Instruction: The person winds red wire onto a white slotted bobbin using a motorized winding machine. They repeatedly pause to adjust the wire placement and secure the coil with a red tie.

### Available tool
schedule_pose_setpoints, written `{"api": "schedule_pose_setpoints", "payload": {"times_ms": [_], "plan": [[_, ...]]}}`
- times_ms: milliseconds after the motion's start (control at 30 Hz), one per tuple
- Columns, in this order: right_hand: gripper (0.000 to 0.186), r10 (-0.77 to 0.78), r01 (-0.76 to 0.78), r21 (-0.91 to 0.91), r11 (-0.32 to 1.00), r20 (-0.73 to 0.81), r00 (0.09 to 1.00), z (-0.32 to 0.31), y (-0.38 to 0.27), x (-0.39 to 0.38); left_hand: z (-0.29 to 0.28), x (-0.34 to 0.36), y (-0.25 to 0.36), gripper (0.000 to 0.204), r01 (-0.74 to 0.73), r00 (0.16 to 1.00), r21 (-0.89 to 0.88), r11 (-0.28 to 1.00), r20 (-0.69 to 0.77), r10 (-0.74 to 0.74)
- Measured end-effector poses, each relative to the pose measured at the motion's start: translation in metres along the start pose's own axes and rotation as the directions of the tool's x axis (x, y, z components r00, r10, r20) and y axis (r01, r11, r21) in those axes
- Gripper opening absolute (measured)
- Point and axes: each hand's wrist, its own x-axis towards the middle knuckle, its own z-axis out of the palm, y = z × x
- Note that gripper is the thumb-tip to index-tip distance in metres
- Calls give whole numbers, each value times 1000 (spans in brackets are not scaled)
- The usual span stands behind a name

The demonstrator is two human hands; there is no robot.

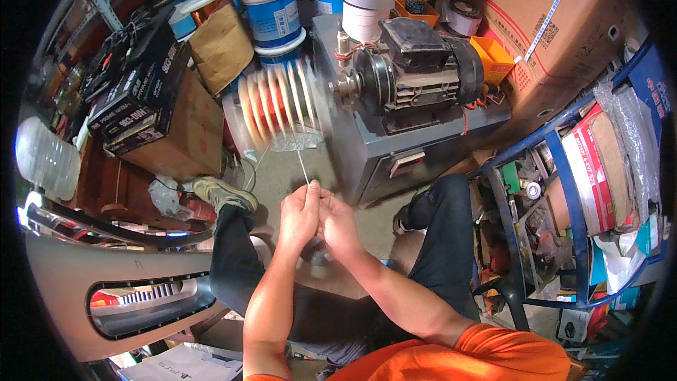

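My left hand (299, 215) is closed on a thin pale wire (303, 163) near the middle of the view, thumb along the top. My right hand (334, 223) is closed right against it on the right; what its fingers hold is hidden. The wire runs up to a motion-blurred winding former (278, 104) with several pale discs and a red core. That former sits at the shaft of a dark electric motor (416, 70), mounted on a grey metal cabinet (377, 180).
Spools (264, 17) stand behind. Cartons and black boxes (130, 99) are piled at left, a large carton (536, 21) at back right. A blue-framed rack (553, 155) of clutter flanks my right leg (444, 233); a grey panel (141, 268) is at lower left.
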Motion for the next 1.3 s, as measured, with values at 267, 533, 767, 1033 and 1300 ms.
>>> {"api": "schedule_pose_setpoints", "payload": {"times_ms": [267, 533, 767, 1033, 1300], "plan": [[21, -50, 50, -21, 999, -4, 999, 7, -4, -3, 2, 0, 2, 42, 30, 1000, -48, 998, 0, -30], [21, -41, 40, -26, 999, -34, 999, 2, 3, 2, 1, 4, -6, 41, -5, 1000, -8, 1000, -14, 5], [21, -39, 37, -61, 997, -34, 999, 2, 4, 2, -1, 5, -10, 44, 21, 1000, 21, 1000, 4, -21], [21, -35, 35, -9, 999, -17, 999, 4, 7, 4, 0, 5, -14, 43, 29, 1000, -13, 999, 1, -29], [21, -59, 56, -103, 993, -32, 998, -4, 15, 11, 1, 5, -11, 42, 31, 999, -41, 999, -11, -32]]}}
